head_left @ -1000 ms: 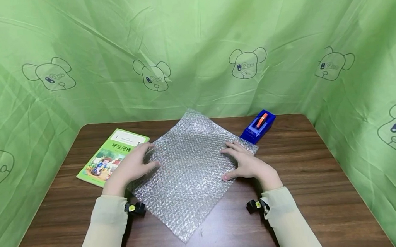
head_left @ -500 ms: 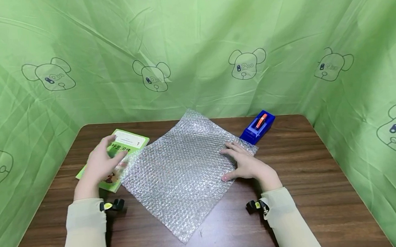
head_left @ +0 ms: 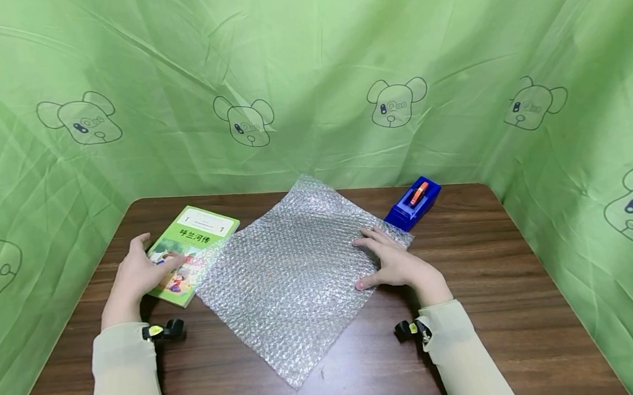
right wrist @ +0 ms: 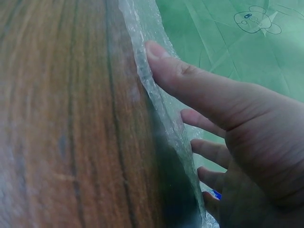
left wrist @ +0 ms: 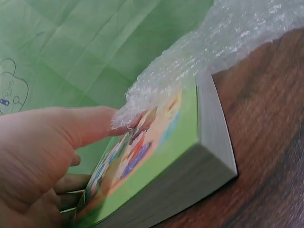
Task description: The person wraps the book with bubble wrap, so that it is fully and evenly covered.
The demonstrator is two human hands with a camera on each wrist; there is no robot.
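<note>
Both arms are stretched out over the brown table [head_left: 516,293] from its near side, pale sleeves down to the wrists, with a small black device strapped on at each cuff. The left forearm is pointed pretty much straight ahead, while the right one is slanted inward toward the middle.

The left hand [head_left: 130,277] is held at the left side of the green book [head_left: 195,235], palm turned inward. It's about half open: the thumb is reached out over the cover, and the fingers are kept down along the outer edge, partly hidden there. No firm grip can be made out, and whether the cover is actually being pressed by the thumb can't be told from either angle.

The right hand [head_left: 395,264] is spread wide, kinda relaxed, and laid on the right-hand part of the bubble wrap [head_left: 287,286]. Nothing is pinched by it; the thumb is placed near the edge of the sheet, with the fingers fanned out farther up.

The sheet itself is laid out like a diamond in the middle of the table, and the book's right side is overlapped by its left corner. Just past the right hand, a blue dispenser [head_left: 407,211] with an orange center is seen next to the sheet.
</note>
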